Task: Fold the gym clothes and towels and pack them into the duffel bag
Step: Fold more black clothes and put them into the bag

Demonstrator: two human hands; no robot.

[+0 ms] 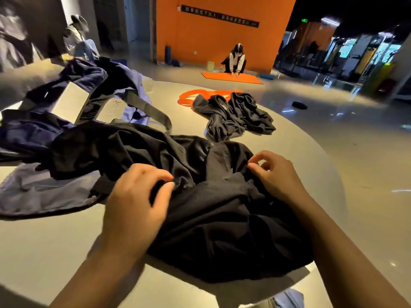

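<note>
Black garment (222, 210), crumpled and heavily creased, lies before us on the grey table (289, 138), our left hand (135, 196) pinching its fabric at nine o'clock, our right hand (275, 174) pinching at two.

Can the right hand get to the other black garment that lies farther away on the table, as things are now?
Probably yes: the table is bare between the right hand and the far black garment, but the hand now pinches the near black garment.

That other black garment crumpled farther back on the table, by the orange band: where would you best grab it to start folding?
Probably the near lobe of the far black garment, coming from the person's own side. That edge lies loose on the bare table, while its far end overlaps the orange band, so lifting there might drag the band along.
</note>
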